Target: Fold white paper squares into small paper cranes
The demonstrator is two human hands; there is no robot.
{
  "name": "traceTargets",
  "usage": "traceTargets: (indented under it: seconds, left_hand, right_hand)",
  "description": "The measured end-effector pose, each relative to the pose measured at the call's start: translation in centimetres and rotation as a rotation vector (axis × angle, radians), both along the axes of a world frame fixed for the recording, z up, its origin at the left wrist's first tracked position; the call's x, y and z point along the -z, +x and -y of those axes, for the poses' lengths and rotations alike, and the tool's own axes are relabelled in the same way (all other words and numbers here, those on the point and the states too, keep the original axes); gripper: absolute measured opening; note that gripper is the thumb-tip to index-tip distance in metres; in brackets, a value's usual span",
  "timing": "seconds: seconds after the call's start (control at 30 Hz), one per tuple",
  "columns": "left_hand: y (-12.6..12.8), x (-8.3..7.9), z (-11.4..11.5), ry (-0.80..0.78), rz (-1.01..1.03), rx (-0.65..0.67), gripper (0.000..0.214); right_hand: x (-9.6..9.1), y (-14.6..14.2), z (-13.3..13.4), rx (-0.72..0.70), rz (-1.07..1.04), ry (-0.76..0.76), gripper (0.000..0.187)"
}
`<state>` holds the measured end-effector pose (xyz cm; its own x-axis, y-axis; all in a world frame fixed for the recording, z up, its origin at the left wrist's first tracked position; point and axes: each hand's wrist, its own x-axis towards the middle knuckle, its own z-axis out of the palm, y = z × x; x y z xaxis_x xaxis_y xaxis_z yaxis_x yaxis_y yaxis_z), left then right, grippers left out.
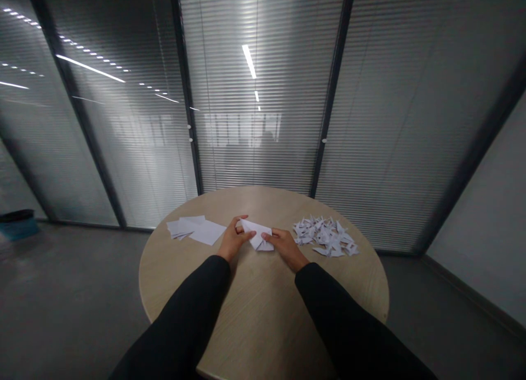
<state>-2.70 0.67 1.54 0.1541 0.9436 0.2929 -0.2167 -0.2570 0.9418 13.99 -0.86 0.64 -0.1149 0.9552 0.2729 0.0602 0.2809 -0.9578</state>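
Observation:
Between my two hands is a partly folded sheet of white paper (257, 228), with slanted creases and a flap showing at its lower right. My left hand (234, 239) grips its left end, thumb on top and fingers behind. My right hand (285, 245) pinches the right end, the thumb pressing near the flap; its other fingers are partly hidden. Left of my hands lie several flat white paper sheets (209, 232), overlapping one another. To the right spreads a pile of small folded white paper pieces (326, 235) with pointed tips.
A round light-wood table (263, 314) carries all the paper. Glass partitions with blinds (258, 161) rise behind its far edge. On the floor at far left sits a blue bin (18, 226) with a dark rim. A pale wall (489, 216) stands on the right.

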Motion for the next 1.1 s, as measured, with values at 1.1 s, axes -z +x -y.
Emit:
traceTargets:
  seconds: [1.1]
  left_hand:
    - [-0.2, -0.4, 0.1, -0.002, -0.051, -0.038, 0.079]
  right_hand:
    - [0.9, 0.4, -0.7, -0.139, 0.038, -0.041, 0.038]
